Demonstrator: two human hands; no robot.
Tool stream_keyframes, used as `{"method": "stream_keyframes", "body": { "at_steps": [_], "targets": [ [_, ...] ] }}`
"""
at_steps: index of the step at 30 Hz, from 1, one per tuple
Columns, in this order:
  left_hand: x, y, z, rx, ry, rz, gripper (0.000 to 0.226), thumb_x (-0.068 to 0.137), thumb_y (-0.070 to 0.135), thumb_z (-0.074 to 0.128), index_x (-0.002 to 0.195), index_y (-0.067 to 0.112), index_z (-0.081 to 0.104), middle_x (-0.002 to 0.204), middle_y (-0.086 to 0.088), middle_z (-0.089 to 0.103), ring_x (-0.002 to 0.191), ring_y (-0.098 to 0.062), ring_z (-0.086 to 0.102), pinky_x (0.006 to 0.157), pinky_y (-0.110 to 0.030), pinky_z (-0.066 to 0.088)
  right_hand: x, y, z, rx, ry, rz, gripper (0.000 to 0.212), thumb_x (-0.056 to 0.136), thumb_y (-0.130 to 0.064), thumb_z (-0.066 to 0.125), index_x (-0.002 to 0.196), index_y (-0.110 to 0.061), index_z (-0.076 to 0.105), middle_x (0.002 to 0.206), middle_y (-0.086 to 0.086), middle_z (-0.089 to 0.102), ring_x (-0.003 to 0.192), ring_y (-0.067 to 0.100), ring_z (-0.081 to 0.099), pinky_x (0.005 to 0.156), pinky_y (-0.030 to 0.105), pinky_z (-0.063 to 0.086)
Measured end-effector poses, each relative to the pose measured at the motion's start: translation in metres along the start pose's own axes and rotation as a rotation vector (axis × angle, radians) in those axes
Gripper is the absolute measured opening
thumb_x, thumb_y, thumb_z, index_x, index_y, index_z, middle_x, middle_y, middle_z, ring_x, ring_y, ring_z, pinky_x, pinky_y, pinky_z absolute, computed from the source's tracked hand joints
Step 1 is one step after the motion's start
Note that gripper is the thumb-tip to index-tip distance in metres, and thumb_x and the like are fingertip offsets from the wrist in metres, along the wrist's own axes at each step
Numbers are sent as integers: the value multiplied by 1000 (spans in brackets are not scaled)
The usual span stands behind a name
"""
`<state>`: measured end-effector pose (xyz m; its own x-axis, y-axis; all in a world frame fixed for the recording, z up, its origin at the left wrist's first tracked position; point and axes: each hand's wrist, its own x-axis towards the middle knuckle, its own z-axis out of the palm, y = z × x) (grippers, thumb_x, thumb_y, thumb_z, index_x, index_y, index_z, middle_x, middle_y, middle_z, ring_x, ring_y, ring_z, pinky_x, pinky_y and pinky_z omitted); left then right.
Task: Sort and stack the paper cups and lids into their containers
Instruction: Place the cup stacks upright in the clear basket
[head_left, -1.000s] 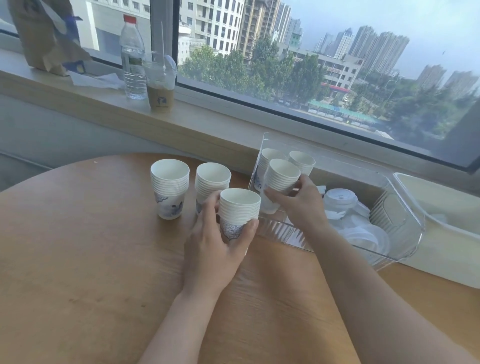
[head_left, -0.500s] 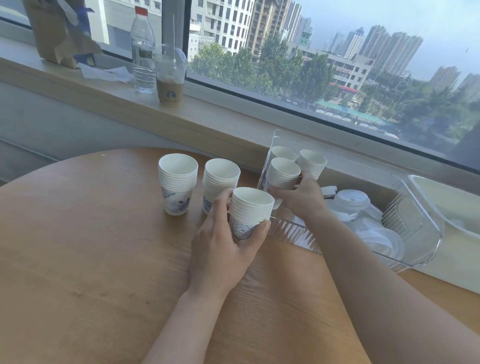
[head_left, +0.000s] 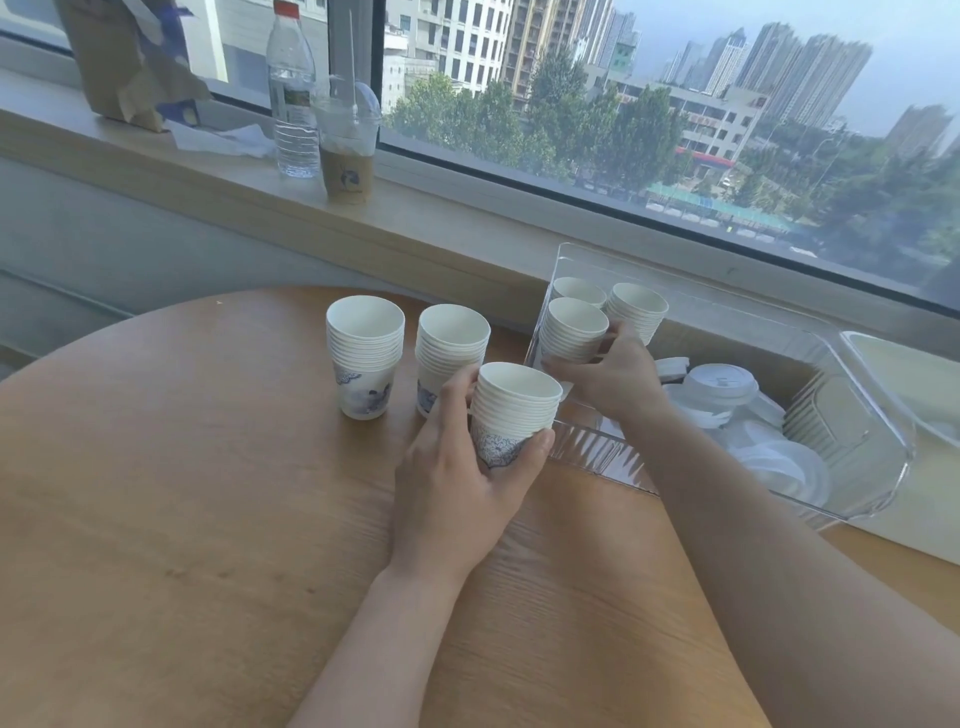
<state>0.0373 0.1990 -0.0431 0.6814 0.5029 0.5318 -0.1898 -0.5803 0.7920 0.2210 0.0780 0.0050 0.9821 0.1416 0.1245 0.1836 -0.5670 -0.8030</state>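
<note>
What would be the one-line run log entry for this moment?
left hand: grips cup stack on table | right hand: holds stack in clear container | two stacks wait on table | lids in container

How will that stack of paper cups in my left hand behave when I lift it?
The stack of paper cups is probably light, being thin nested paper. Your left hand wraps its lower part, so the upper cups might lean if you tilt it. Squeezing hard could dent the thin walls, though nesting likely stiffens them.
</note>
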Motion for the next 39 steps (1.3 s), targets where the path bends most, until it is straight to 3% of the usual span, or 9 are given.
{"method": "stream_keyframes", "body": {
  "at_steps": [7, 10, 13, 17, 22, 27, 32, 36, 39],
  "targets": [
    [-2, 2, 1, 35, 22, 43, 78, 83, 66, 70, 144, 20, 53, 123, 9, 69, 98, -13, 69, 82, -38, 58, -45, -10, -29, 1, -18, -58, 73, 86, -45, 83, 145, -23, 48, 124, -9, 65, 115, 13, 64, 99, 43, 57],
    [-4, 6, 3, 13, 40, 98, 73, 83, 60, 76, 140, 19, 55, 116, 19, 61, 92, -9, 66, 76, -36, 60, -78, -14, -39, 106, -48, -159, 59, 89, -51, 76, 139, -25, 57, 123, -11, 68, 114, 4, 66, 96, 26, 57],
    [-5, 8, 7, 21, 55, 189, 69, 84, 52, 82, 136, 13, 60, 116, 16, 62, 96, -12, 66, 77, -37, 60, -109, -15, -43, 248, -241, -233, 58, 89, -54, 70, 139, -25, 61, 123, -11, 72, 115, -2, 67, 91, 13, 53],
    [-6, 10, 9, 73, 24, 226, 66, 88, 49, 74, 140, 9, 61, 121, 0, 68, 106, -15, 63, 86, -31, 56, -126, -7, -41, 298, -421, -268, 58, 90, -37, 79, 142, -26, 56, 130, -11, 70, 124, 9, 66, 103, 27, 54],
    [-9, 9, 11, 114, -9, 303, 69, 86, 43, 73, 142, 7, 60, 123, -4, 69, 108, -18, 65, 90, -29, 52, -127, -2, -39, 295, -361, -237, 81, 83, -27, 90, 151, -32, 45, 127, -10, 71, 117, 14, 70, 102, 36, 57],
    [-10, 8, 11, 94, -39, 272, 74, 88, 57, 73, 145, 12, 58, 123, 0, 71, 106, -19, 70, 86, -35, 58, -122, -6, -49, 366, -280, -232, 82, 77, -28, 93, 147, -23, 52, 131, -4, 70, 121, 15, 68, 105, 40, 56],
    [-9, 1, 13, 138, -39, 274, 55, 94, 48, 72, 136, 14, 65, 113, 5, 70, 95, -14, 67, 78, -37, 58, -111, -16, -72, 439, -207, -255, 59, 80, -29, 87, 134, -24, 64, 115, -2, 75, 108, 12, 73, 83, 23, 59],
    [-8, -4, 14, 154, -2, 255, 39, 96, 34, 68, 130, 17, 67, 104, 9, 68, 88, -10, 64, 74, -37, 59, -89, -17, -91, 394, -70, -227, 59, 78, -37, 91, 131, -29, 64, 109, -1, 75, 93, 10, 74, 69, 28, 63],
    [-7, -4, 15, 141, 26, 201, 37, 95, 31, 67, 130, 21, 63, 102, 12, 65, 87, -5, 61, 76, -29, 54, -64, -9, -94, 243, 81, -206, 69, 76, -39, 93, 136, -32, 59, 112, -9, 73, 105, 5, 70, 86, 31, 61]
  ]
}}
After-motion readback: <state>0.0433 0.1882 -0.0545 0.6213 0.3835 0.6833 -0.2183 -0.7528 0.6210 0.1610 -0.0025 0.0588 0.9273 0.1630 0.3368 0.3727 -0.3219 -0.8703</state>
